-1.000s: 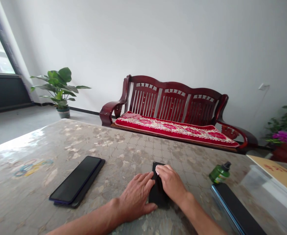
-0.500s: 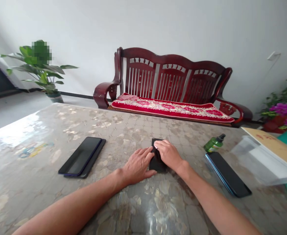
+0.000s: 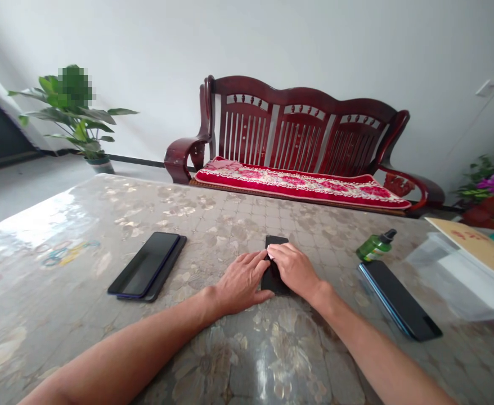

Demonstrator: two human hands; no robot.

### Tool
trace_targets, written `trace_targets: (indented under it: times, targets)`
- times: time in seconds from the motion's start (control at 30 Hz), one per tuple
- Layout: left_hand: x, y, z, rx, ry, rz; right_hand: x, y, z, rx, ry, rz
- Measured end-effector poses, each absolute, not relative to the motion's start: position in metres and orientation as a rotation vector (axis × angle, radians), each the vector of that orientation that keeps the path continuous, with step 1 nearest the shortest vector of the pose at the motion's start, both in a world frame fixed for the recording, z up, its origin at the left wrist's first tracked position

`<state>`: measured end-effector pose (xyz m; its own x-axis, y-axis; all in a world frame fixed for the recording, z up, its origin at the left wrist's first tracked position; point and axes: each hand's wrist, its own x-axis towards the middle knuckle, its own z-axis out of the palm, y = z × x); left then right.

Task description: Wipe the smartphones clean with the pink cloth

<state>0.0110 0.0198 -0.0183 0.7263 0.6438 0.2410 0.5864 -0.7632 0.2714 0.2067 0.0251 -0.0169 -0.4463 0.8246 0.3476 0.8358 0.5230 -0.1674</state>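
A black smartphone (image 3: 275, 284) lies flat on the table in front of me, partly covered by both hands. My left hand (image 3: 242, 281) holds it at the side, with its fingers along the left edge and its thumb at the near end. Over the screen, my right hand (image 3: 296, 270) is closed on a small white wipe (image 3: 270, 254), pressed to the glass near the upper part. Most of the wipe is hidden under the fingers, so its exact material cannot be made out.
Two stacked phones (image 3: 146, 264) lie to the left, near some coloured rubber bands (image 3: 63, 253). On the right are more stacked phones (image 3: 401, 298), a green spray bottle (image 3: 374, 246) and a clear plastic box (image 3: 436, 270) under a tan envelope (image 3: 475, 244). A wooden bench (image 3: 297, 135) stands beyond the table.
The right hand with the wipe has shifted slightly down the phone's screen. The left hand keeps its place on the phone. The whole view has swung a little to the left.
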Motion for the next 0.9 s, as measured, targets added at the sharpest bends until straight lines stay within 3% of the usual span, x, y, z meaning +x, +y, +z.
trace_targets:
  times: [0.37,0.9]
  targets:
    - [0.010,0.019,-0.020,2.747,1.025,0.478,0.209,0.051,-0.046,-1.351,-2.099,0.043]
    - [-0.022,0.007,-0.007,2.747,1.024,0.325,0.172,0.034,-0.038,-1.327,-2.158,0.101]
